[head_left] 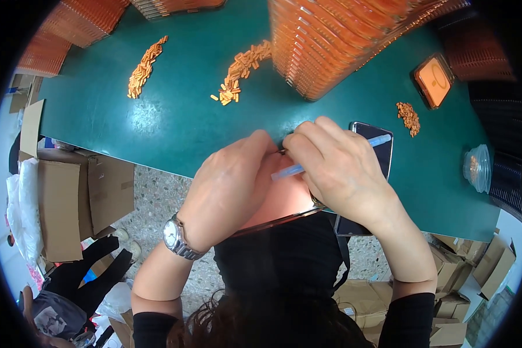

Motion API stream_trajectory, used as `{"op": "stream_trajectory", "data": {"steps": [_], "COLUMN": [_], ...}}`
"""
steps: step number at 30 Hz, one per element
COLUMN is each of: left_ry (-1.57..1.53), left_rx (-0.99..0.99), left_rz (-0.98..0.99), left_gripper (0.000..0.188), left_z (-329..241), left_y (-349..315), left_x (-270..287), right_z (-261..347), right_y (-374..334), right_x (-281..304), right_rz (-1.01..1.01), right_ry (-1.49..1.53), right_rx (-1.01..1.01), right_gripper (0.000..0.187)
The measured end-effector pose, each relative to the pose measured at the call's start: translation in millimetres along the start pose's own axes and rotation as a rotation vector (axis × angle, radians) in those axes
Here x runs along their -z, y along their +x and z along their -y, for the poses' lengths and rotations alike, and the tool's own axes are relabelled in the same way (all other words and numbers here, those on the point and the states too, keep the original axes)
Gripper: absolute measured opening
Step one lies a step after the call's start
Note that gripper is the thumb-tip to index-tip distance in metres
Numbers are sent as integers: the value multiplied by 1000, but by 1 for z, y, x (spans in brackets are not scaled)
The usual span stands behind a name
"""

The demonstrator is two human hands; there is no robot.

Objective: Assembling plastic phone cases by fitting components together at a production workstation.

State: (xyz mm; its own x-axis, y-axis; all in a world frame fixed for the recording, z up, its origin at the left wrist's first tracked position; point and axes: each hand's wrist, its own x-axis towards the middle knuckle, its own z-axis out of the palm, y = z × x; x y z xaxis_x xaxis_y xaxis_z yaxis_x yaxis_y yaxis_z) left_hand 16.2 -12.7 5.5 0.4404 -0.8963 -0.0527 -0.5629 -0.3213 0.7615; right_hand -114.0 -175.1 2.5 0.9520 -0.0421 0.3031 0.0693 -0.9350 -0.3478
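Note:
A flat pinkish-orange panel (284, 200) with a shiny dark rim lies at the table's near edge, against my body. My left hand (229, 182) is closed over its left side, fingers curled at the far edge and mostly hidden. Between the fingers of my right hand (336, 168) is a slim light-blue pen-like tool (287, 171); its near end points over the panel, and the other end sticks out to the right. The right fingertips meet at the panel's far edge, where small details are hidden. A smartphone (384, 152) lies partly under my right hand.
Tall stacks of orange cases (316, 52) stand on the green table (174, 127). Small orange pieces lie in a left pile (145, 69), a middle pile (240, 66) and a right pile (409, 119). At right are a single orange case (434, 81) and clear round tubs (477, 168).

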Motion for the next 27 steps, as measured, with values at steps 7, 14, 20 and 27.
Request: {"op": "stream_trajectory", "data": {"steps": [7,14,20,27], "left_ry": [152,192,119,210], "left_rx": [-31,-34,-71,-92], "left_rz": [58,82,112,79], "left_gripper": [13,14,12,13], "left_z": [0,-2,0,0], "left_y": [6,6,10,7], "left_x": [3,2,6,0], "right_z": [-7,-19,-23,-11], "right_y": [-2,-4,-1,-13], "right_x": [-2,-3,2,20], "right_rz": [8,-25,59,57], "right_ry": [65,131,28,-46], "right_rx": [-8,19,84,-31], "right_gripper": [18,18,12,29]}}
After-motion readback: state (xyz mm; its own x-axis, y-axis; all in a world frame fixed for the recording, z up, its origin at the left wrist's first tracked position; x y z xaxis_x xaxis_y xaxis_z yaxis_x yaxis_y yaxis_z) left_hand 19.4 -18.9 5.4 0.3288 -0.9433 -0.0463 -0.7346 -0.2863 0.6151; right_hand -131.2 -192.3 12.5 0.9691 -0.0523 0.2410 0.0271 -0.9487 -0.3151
